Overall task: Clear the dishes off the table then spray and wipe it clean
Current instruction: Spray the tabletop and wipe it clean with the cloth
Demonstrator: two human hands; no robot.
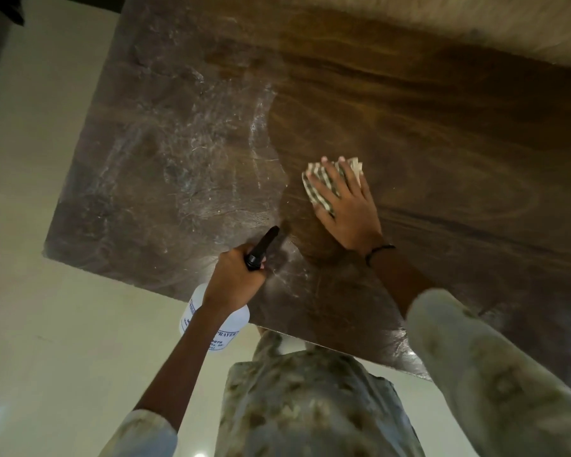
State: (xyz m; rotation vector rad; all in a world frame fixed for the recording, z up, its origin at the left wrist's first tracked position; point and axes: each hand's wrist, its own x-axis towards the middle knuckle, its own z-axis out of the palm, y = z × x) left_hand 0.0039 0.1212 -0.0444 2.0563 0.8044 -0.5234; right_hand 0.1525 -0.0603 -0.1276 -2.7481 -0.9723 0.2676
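Pale glossy floor underneath, person's patterned shirt nearest the camera, standing at the near edge of a dark wood table. Left hand is curled round the neck of a white spray bottle, held over the near left part of the table; black nozzle sticks out past the fingers and points across the tabletop. Bottle body hangs below the hand, label text partly hidden by the forearm. Right hand lies flat, fingers straight and spread, pressing a checked cloth onto the wood just beyond and right of the nozzle. Thin dark band on that wrist. Left half of the table shows a whitish, streaky film, probably spray or residue, hard to tell with the blur. Right half looks dark and clean-grained. Far edge is blurred.
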